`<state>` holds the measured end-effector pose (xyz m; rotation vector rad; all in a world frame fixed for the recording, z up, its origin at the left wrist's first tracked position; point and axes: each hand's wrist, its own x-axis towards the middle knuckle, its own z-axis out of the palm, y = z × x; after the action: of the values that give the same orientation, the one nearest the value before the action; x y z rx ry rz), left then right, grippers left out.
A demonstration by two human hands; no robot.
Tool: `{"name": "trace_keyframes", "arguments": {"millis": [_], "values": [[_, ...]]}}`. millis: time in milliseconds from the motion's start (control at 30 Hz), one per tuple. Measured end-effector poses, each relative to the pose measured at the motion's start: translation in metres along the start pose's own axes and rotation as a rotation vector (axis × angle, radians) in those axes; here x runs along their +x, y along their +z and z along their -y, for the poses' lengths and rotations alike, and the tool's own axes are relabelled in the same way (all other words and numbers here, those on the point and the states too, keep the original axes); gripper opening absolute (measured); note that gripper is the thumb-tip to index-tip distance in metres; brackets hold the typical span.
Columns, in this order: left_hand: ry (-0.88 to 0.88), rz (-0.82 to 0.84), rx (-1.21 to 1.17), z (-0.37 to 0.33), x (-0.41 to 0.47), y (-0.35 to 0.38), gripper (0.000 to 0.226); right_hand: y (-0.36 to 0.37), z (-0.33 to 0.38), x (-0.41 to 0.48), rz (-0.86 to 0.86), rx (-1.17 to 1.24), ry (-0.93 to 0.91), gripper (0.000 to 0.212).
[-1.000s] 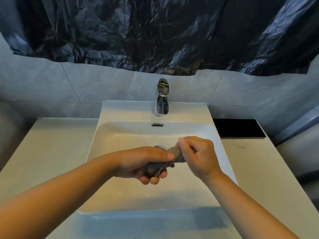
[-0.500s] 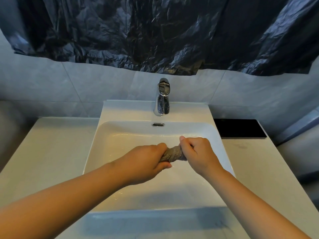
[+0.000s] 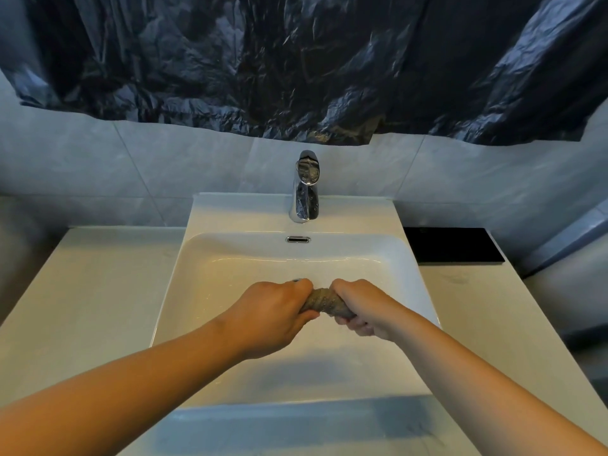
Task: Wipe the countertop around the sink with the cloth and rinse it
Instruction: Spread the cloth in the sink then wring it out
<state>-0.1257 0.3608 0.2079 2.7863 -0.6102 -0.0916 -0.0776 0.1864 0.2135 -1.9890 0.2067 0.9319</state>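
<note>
Vs. 1 s ago: left hand (image 3: pixel 273 312) has rolled knuckles-up, and right hand (image 3: pixel 362 309) has rolled so its curled fingers show underneath. The cloth (image 3: pixel 324 302) is twisted tighter, w/ a shorter section exposed between the fists.

Both hands clench the cloth, one per end, approx. level, above the middle of the sink (image 3: pixel 204 258) basin. Cloth is grey, wrung into a rope-like roll.

Faucet (image 3: pixel 306 192) stands at the sink's rear edge. Counter (image 3: pixel 98 291) flanks the sink L and R. A flat black panel (image 3: pixel 454 245) lies at its rear right. Black plastic sheet (image 3: pixel 296 60) hangs on the wall above.
</note>
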Motion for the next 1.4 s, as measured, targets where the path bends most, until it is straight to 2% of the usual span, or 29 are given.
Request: {"name": "trace_keyframes", "arguments": {"millis": [100, 200, 300, 367, 467, 533, 600, 700, 767, 833, 967, 1133, 1400], "values": [[-0.161, -0.016, -0.268, -0.003, -0.002, -0.004, 0.025, 0.007, -0.004, 0.0, -0.266, -0.083, -0.313, 0.043], [-0.374, 0.041, -0.838, -0.004, 0.002, -0.014, 0.022, 0.006, -0.016, -0.008, -0.365, 0.003, -0.571, 0.036], [-0.534, 0.237, -1.316, -0.001, 0.001, -0.025, 0.023, 0.011, -0.034, -0.017, -0.597, 0.033, -0.751, 0.043], [-0.535, 0.382, -1.474, 0.001, 0.0, -0.03, 0.019, 0.017, -0.044, -0.021, -0.686, 0.035, -0.865, 0.043], [-0.469, 0.645, -1.587, 0.002, -0.002, -0.038, 0.026, 0.021, -0.045, -0.024, -0.678, 0.018, -1.016, 0.04], [-0.394, 0.759, -1.53, -0.001, -0.002, -0.043, 0.03, 0.021, -0.037, -0.024, -0.729, -0.002, -1.122, 0.032], [-0.32, 0.805, -1.364, -0.007, -0.003, -0.048, 0.026, 0.02, -0.03, -0.023, -0.753, -0.041, -1.22, 0.036], [-0.237, 0.712, -1.046, -0.018, -0.007, -0.053, 0.024, 0.014, -0.028, -0.021, -0.728, -0.148, -1.281, 0.049], [-0.188, 0.584, -0.735, -0.021, -0.008, -0.052, 0.031, 0.009, -0.027, -0.017, -0.677, -0.236, -1.252, 0.054], [-0.137, 0.481, -0.44, -0.021, -0.008, -0.049, 0.033, 0.006, -0.028, -0.011, -0.602, -0.299, -1.16, 0.047], [-0.072, 0.322, -0.024, -0.018, -0.006, -0.035, 0.034, 0.01, -0.026, -0.002, -0.484, -0.343, -0.951, 0.037], [-0.038, 0.191, 0.059, -0.008, -0.004, -0.01, 0.034, 0.017, -0.022, 0.004, -0.393, -0.214, -0.761, 0.032], [0.069, 0.185, 0.147, 0.013, 0.012, 0.014, 0.035, 0.032, -0.032, 0.017, -0.461, -0.157, -0.551, 0.04]]}}
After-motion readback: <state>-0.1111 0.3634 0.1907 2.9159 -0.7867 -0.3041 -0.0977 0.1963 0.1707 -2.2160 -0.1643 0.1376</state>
